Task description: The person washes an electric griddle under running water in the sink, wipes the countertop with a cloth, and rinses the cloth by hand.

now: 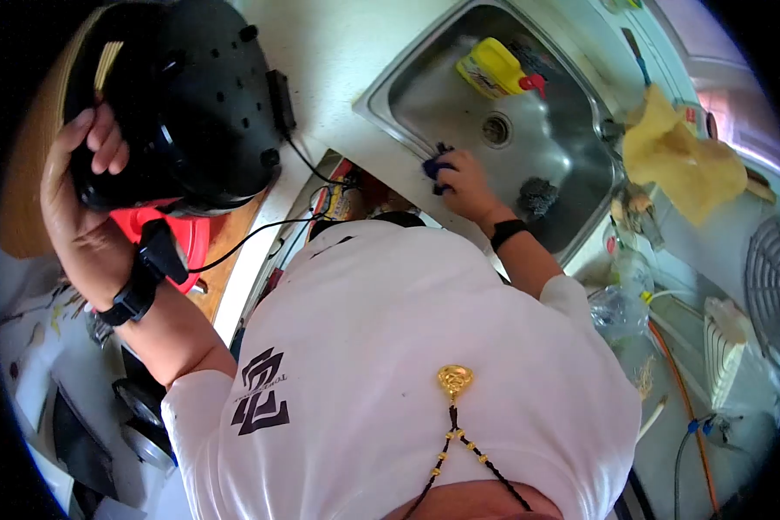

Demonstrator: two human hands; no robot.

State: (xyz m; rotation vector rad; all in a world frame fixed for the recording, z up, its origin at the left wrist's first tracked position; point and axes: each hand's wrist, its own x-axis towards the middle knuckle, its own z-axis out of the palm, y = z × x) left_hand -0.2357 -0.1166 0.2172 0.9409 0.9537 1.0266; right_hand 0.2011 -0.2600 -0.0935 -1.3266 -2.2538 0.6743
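At the upper left, my left hand (85, 165) is curled against the side of a tilted black appliance (212, 104) with small round feet and a power cord. Its exact kind is not clear from this side. My right hand (475, 189) is closed on a dark blue cloth (439, 165), bunched at the near rim of the steel sink (403, 91). Part of the cloth is hidden under the fingers. Inside the sink lie a yellow bottle with a red cap (494, 68) and a grey steel-wool scrubber (537, 198), close to my right hand.
A red plastic stool or basin (191, 238) shows below the appliance. The black cord (251, 232) runs across the counter edge. A yellow cloth (680, 147) hangs right of the sink, with clear plastic bottles (622, 303) and a fan (767, 277) further right.
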